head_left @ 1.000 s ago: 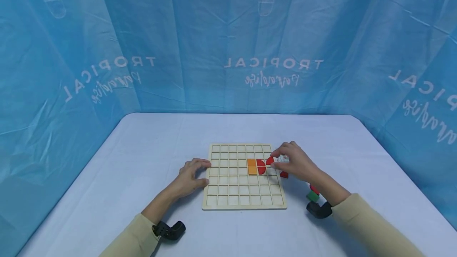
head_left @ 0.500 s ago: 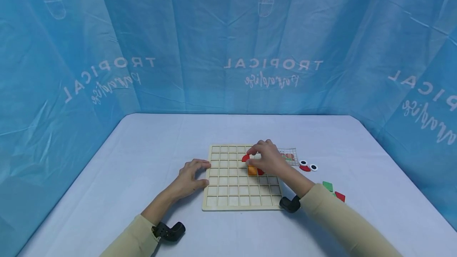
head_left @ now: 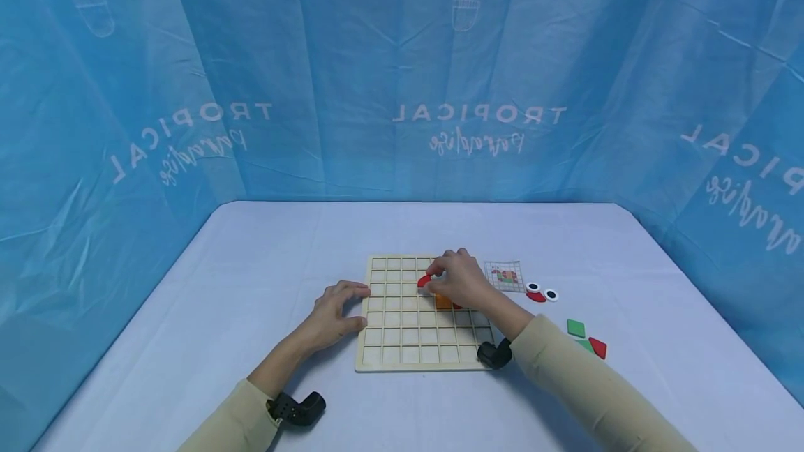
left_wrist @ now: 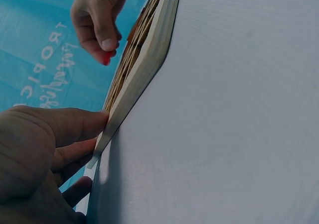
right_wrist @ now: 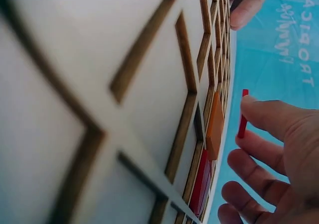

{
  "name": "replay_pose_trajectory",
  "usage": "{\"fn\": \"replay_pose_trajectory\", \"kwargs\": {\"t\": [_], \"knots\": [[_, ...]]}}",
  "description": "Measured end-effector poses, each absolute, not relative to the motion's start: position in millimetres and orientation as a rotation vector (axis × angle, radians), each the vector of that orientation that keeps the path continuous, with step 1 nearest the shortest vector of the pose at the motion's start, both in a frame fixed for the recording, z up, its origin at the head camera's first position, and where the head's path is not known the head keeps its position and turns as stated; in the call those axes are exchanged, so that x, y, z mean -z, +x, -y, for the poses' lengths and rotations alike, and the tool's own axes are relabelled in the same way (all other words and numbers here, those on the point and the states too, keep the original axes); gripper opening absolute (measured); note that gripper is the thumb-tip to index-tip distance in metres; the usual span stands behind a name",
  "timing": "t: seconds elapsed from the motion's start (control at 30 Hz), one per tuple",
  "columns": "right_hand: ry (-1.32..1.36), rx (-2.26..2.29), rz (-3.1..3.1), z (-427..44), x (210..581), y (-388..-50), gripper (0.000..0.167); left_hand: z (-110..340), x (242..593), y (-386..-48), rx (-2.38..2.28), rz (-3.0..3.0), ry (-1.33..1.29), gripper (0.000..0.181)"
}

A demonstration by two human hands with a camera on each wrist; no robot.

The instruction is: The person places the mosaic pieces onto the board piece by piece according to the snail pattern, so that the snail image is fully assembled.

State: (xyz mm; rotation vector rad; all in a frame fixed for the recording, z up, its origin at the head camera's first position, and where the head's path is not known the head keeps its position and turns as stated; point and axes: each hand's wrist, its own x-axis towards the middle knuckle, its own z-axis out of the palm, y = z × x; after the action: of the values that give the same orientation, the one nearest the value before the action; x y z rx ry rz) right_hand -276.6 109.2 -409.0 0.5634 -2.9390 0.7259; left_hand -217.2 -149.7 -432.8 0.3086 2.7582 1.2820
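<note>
A pale wooden grid board [head_left: 414, 368] lies on the white table. My left hand [head_left: 333, 312] rests at its left side; in the left wrist view, the thumb [left_wrist: 82, 124] touches the board's edge. Over the board, my right hand [head_left: 463, 283] pinches a thin red tile with a curved edge [head_left: 423, 281] between thumb and fingertip. The right wrist view shows this red tile [right_wrist: 242, 118] held edge-on, apart from the grid. Orange tiles [head_left: 443, 302] and red tiles [right_wrist: 201, 184] sit in cells below the right hand, which partly hides them.
Right of the board lies a printed picture card [head_left: 504, 276]. Two white eye discs [head_left: 551, 295] and a red curved piece [head_left: 536, 296] lie beside it. Nearer are green tiles [head_left: 576, 328] and a red tile [head_left: 598, 347]. A blue curtain [head_left: 352, 145] surrounds the table.
My right hand has carried the red tile leftward from the board's right edge to above the cells left of the orange tiles. The left hand stays in place.
</note>
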Motion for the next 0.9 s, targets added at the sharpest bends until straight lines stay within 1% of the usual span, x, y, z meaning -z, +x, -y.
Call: {"fn": "replay_pose_trajectory", "kwargs": {"t": [0.57,0.9], "knots": [[0.657,-0.617,2.95,-112.8,419.7,-279.3,0.018,149.2,431.7,-215.8,-1.276,-2.755,0.284,0.046],[0.687,-0.62,2.941,-114.0,416.3,-277.9,0.021,147.9,433.1,-217.3,-1.286,-2.751,0.28,0.046]]}}
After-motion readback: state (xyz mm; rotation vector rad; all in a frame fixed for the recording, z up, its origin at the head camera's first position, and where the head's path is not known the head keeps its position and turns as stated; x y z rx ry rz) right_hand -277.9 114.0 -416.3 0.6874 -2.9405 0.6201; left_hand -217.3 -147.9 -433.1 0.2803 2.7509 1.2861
